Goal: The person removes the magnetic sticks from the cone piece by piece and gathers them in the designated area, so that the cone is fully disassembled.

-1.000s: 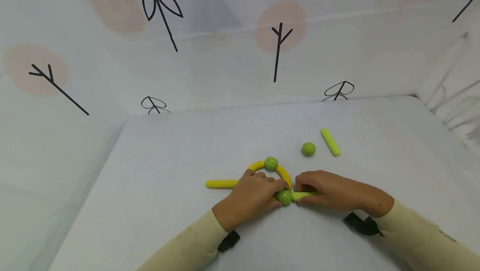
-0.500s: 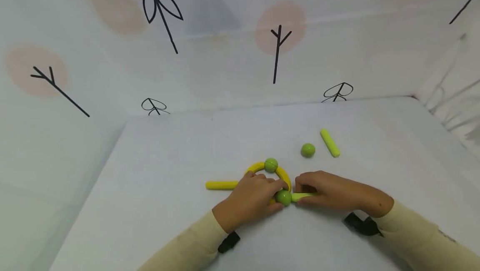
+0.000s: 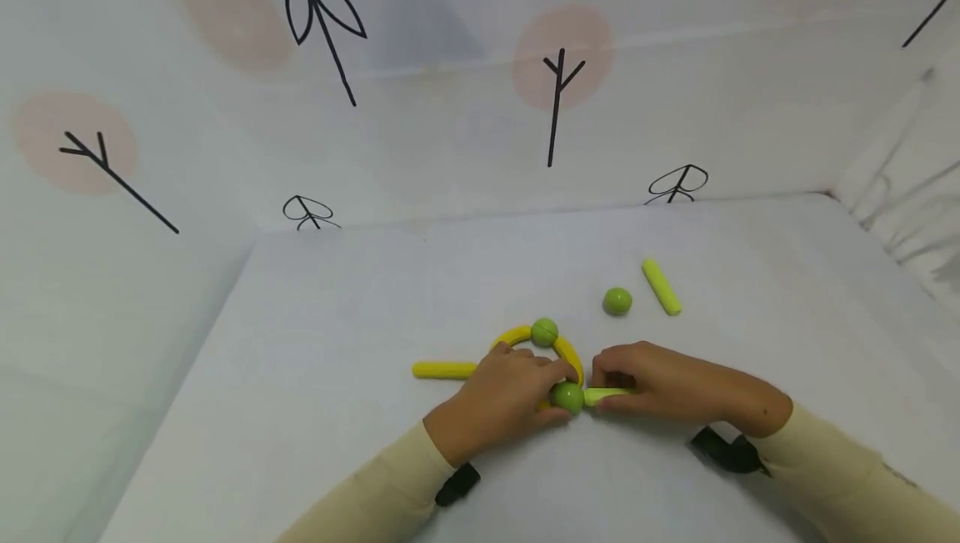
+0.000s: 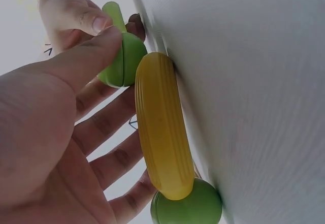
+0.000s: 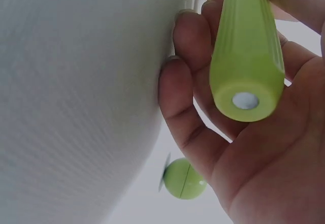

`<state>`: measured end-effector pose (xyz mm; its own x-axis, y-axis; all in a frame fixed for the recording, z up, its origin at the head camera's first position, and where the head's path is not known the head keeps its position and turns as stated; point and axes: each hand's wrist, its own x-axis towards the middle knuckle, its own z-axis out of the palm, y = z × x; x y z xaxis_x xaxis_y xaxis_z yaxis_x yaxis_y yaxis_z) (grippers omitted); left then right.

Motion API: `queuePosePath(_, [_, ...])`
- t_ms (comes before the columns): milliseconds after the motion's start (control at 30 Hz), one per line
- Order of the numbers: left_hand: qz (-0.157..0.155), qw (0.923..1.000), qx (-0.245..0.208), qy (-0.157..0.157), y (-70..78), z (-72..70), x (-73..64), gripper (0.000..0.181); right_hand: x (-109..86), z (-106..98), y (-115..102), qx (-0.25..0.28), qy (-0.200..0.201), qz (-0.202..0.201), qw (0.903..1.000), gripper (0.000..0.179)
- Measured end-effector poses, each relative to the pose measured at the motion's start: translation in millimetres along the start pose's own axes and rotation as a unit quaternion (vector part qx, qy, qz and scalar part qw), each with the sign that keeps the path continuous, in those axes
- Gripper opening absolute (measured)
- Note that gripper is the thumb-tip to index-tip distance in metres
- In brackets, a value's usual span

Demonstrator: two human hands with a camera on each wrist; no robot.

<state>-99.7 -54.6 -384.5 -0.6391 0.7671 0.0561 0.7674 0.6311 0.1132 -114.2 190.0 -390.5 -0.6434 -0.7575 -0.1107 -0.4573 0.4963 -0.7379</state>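
My left hand [image 3: 498,403] pinches a green ball [image 3: 567,398] between thumb and fingers, at the near side of a ring of yellow curved pieces. My right hand [image 3: 667,384] grips a light green rod [image 3: 606,396], whose far end meets that ball. In the right wrist view, a silvery round spot marks the rod's [image 5: 248,56] near end. A yellow curved piece [image 4: 162,127] runs from the pinched ball to another green ball [image 4: 188,206] in the left wrist view. A second ball [image 3: 544,332] tops the ring. Left of it sticks out a straight yellow rod [image 3: 444,370]. My left hand hides part of the ring.
Beyond my right hand lie a loose green ball [image 3: 617,301] and a light green rod [image 3: 661,286] on the white table [image 3: 337,318]. A white cloth wall [image 3: 450,143] with plant drawings rises behind the table.
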Motion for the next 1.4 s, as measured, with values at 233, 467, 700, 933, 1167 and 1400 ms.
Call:
queuePosePath(233, [-0.002,0.9996,0.006,-0.027,0.5,-3.2,1.8,0.037,-0.1,-3,1,0.003,-0.007,0.003,1.0000,0.010])
queuePosePath(467, [-0.004,0.9992,0.027,-0.029,0.2,-4.8,1.8,0.037,1.1,-7,-1,0.001,-0.013,-0.001,0.9999,0.011])
queuePosePath(700, [-0.004,0.9989,0.029,-0.038,0.9,-5.6,2.5,0.037,-0.2,-9,4,0.014,-0.015,0.009,0.9998,0.011])
queuePosePath(933, [0.001,0.9994,0.030,-0.019,0.0,-6.4,0.5,0.038,-1.1,-15,1,-0.007,0.038,0.008,0.9992,0.006])
queuePosePath(1167, [-0.008,0.9994,0.023,-0.026,0.3,-4.3,-2.8,0.038,-4.2,-31,-4,-0.083,0.249,0.050,0.9638,0.009])
queuePosePath(1400, [0.000,0.9998,0.011,-0.016,2.2,-0.5,-2.7,0.038,-17.1,-55,15,-0.083,0.378,0.157,0.9086,0.027])
